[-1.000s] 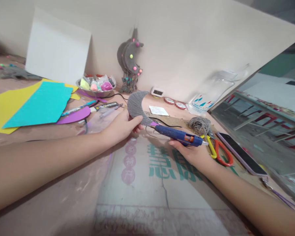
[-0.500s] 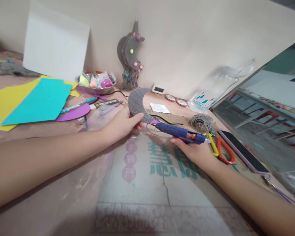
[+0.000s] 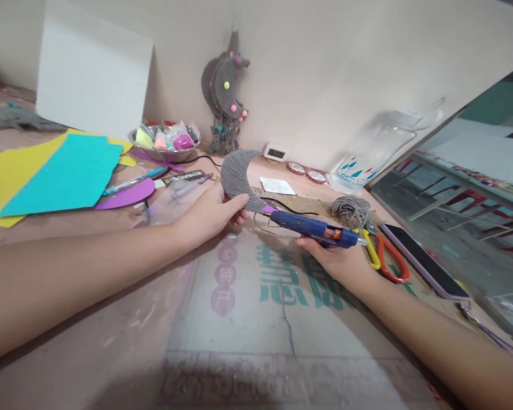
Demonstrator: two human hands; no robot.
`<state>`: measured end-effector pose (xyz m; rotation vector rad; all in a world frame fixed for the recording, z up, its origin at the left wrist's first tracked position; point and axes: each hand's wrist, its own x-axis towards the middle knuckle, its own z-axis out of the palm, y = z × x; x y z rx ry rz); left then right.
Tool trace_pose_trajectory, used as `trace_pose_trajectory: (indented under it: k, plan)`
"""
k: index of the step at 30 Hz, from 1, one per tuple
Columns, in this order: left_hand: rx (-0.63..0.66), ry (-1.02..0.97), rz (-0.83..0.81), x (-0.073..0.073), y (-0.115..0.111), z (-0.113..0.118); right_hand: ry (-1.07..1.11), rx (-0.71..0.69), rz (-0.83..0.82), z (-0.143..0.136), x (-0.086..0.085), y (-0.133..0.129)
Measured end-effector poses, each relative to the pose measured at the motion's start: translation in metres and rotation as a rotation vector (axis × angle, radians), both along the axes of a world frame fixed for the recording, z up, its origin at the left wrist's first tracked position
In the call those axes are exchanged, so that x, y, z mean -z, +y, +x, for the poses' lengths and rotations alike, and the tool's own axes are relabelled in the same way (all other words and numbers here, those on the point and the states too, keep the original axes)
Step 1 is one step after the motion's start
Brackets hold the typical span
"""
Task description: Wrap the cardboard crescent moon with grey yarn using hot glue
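My left hand (image 3: 220,208) pinches a crescent moon shape (image 3: 239,179) wound in grey yarn, thumb on its front. A bare purple tip (image 3: 265,209) shows at the crescent's lower right end. In my right hand (image 3: 333,256) is a blue hot glue gun (image 3: 312,226), with a clear glue stick poking out of its back. Its nozzle points left and is at the purple tip; whether they touch I cannot tell. A thin strand of yarn hangs below the nozzle. Beyond the glue gun lies a ball of grey yarn (image 3: 351,212).
Scissors (image 3: 391,259) with red and yellow handles and a phone (image 3: 423,259) lie at right. Printed cardboard (image 3: 248,330) is under my hands. At left are coloured sheets (image 3: 64,176) and a bowl (image 3: 165,152) of small bags. A decorated grey moon hanging (image 3: 226,91) stands by the wall.
The view has shifted very slightly. Both hands keep their hold, and the glue gun's nozzle stays at the crescent's lower end.
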<state>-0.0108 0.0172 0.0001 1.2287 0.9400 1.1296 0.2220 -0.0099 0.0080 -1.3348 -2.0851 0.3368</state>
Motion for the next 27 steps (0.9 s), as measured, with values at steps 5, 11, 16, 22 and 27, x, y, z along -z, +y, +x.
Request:
trace_pose_trajectory:
  k: [5, 11, 16, 22, 27]
  plan:
    - [0.005, 0.003, 0.010, 0.0007, 0.0013, -0.0008, 0.032, 0.021, 0.023, -0.0011, -0.0017, -0.0008]
    - [-0.003, -0.017, -0.003, 0.0006, 0.0002, 0.0006, 0.016, 0.021, 0.034, 0.0006, -0.0011, -0.0004]
    - [-0.004, -0.028, -0.017, -0.0002, 0.0003, 0.0012, 0.035, 0.046, 0.043, 0.0011, 0.0001, 0.0007]
    - [0.009, -0.031, -0.009, 0.0019, 0.0009, -0.0001, 0.014, 0.067, 0.060, 0.0037, 0.0019, 0.0015]
    - [0.001, -0.045, -0.022, 0.0011, -0.0004, 0.0008, -0.002, 0.097, 0.062, 0.0042, 0.0019, 0.0019]
